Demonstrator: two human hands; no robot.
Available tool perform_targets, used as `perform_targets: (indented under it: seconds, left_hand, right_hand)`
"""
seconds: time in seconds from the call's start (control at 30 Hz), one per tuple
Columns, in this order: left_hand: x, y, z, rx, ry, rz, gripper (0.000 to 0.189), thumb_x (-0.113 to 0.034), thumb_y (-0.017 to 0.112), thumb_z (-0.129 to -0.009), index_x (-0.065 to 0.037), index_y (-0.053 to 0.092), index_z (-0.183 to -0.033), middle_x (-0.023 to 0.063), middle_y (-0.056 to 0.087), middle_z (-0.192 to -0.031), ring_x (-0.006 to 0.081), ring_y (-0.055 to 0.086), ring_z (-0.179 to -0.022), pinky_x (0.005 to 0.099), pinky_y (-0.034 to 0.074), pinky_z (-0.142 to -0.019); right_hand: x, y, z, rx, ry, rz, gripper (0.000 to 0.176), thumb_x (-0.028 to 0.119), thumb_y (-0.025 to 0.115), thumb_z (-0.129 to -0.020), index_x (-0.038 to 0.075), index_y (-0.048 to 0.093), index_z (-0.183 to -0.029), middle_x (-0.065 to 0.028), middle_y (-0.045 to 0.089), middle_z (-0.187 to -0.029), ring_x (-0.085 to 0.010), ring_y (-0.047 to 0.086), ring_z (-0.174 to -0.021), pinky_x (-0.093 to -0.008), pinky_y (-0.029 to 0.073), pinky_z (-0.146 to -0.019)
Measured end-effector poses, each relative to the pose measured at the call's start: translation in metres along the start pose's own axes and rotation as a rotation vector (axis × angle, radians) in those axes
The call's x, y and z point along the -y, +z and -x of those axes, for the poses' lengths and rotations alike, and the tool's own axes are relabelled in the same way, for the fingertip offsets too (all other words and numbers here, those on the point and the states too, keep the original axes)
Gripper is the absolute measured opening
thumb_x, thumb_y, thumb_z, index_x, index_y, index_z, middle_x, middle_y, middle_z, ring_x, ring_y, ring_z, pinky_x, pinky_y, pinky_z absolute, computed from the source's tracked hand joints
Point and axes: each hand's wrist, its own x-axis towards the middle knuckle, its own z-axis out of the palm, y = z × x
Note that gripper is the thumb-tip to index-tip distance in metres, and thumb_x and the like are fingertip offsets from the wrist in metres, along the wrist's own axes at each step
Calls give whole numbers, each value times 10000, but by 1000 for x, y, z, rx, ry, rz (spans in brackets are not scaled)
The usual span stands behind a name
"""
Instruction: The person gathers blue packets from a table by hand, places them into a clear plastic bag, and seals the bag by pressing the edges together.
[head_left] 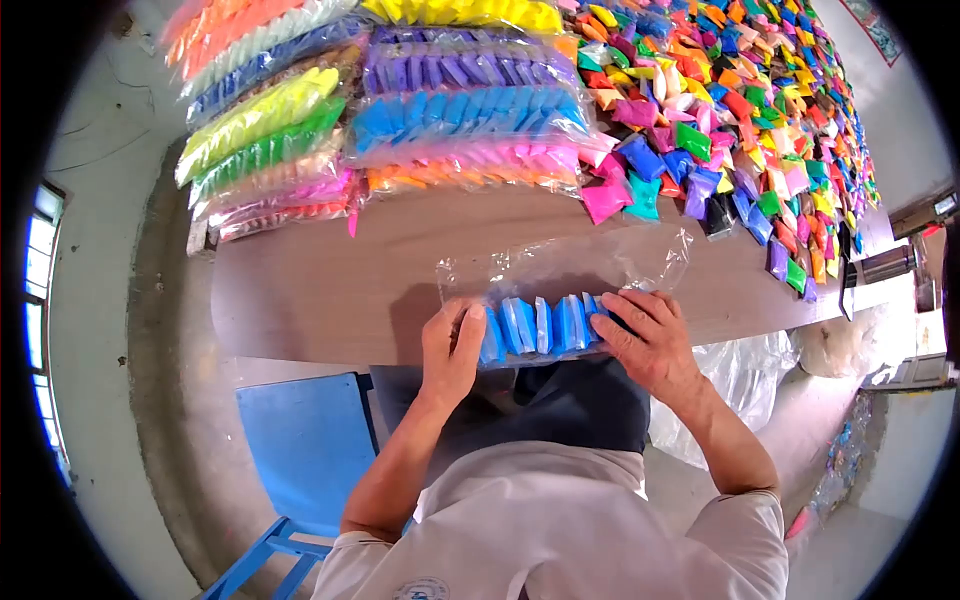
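Note:
A clear plastic bag (590,262) lies at the table's front edge with a row of small blue packets (543,325) standing side by side in it. My left hand (452,350) grips the left end of the row, thumb against the packets. At the other end my right hand (650,340) presses its fingers and thumb on the last packets and the film. The bag's loose upper part spreads flat over the table behind the packets.
On the brown table (300,290), filled bags of sorted packets (470,115) are stacked at the back left. A large heap of loose multicoloured packets (740,110) covers the back right. A blue chair (300,450) stands at left; clear plastic sheeting (735,390) hangs below the right edge.

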Motion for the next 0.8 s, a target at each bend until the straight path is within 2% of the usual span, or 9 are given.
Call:
perform_targets:
  seconds: [0.1, 0.13, 0.3, 0.37, 0.43, 0.53, 0.67, 0.73, 0.8]
  left_hand:
    - [2, -7, -11, 15, -89, 22, 285, -258, 542, -1018, -1, 662, -994, -7, 616, -806, 73, 512, -742, 254, 423, -672]
    - [-1, -10, -16, 11, -85, 11, 285, -258, 542, -1018, -1, 662, -994, -7, 616, -806, 73, 512, -742, 254, 423, -672]
    - [-13, -24, -48, -78, 17, 5, 404, -337, 483, -1047, 18, 664, -979, 52, 676, -916, 111, 589, -882, 275, 466, -805]
    - [-19, -26, -55, -84, -16, 55, 391, -304, 473, -1046, 32, 660, -977, 92, 678, -988, 152, 610, -929, 305, 475, -859]
    - [-24, -21, -63, -80, 183, -146, 324, -263, 511, -1021, 27, 654, -1002, 140, 656, -1070, 207, 630, -923, 326, 482, -866]
    - [-45, -2, -62, -1, 227, -292, 241, -210, 566, -984, 14, 650, -1008, 183, 620, -1156, 261, 641, -957, 342, 490, -873]
    - [-59, 10, -69, -37, 337, -352, 212, -175, 602, -964, 27, 664, -968, 157, 622, -1134, 232, 626, -991, 342, 483, -868]
    - [-62, 7, -75, -73, 497, -435, 174, -146, 631, -942, 24, 665, -957, 165, 624, -1144, 268, 627, -1023, 355, 480, -893]
    - [-73, 5, -76, -65, 506, -445, 171, -144, 638, -937, 25, 664, -955, 168, 625, -1147, 275, 627, -1034, 358, 483, -897]
  right_hand:
    - [-7, 0, -10, 25, -2, -16, 409, 116, 758, -712, 133, 690, -1115, -62, 641, -1197, -271, 579, -1082, -422, 469, -897]
    - [-9, -2, -16, 21, -4, -30, 352, 116, 759, -745, 99, 698, -1092, -71, 666, -1155, -275, 604, -1030, -416, 481, -843]
    - [-33, 2, -35, 127, 75, -175, 219, 149, 702, -814, 103, 703, -1028, -52, 677, -1101, -276, 615, -1020, -410, 477, -894]
    - [-41, 6, -42, 142, 79, -251, 179, 161, 687, -844, 93, 704, -1009, -60, 686, -1065, -285, 628, -1000, -415, 478, -903]
    - [-48, 10, -50, 153, 108, -338, 155, 164, 667, -876, 73, 703, -996, -91, 695, -1002, -307, 644, -967, -435, 474, -922]
    - [-57, 14, -55, 217, 126, -449, 144, 154, 662, -876, 56, 706, -971, -105, 699, -979, -312, 649, -958, -436, 488, -901]
    - [-60, 13, -57, 238, 154, -494, 131, 142, 656, -875, 40, 711, -937, -112, 700, -961, -316, 652, -939, -427, 507, -861]
    - [-57, 9, -58, 219, 156, -473, 131, 138, 656, -872, 31, 713, -922, -117, 702, -946, -323, 655, -921, -422, 516, -836]
    - [-56, 7, -58, 217, 163, -476, 131, 133, 655, -871, 29, 713, -925, -118, 701, -944, -325, 654, -920, -423, 515, -839]
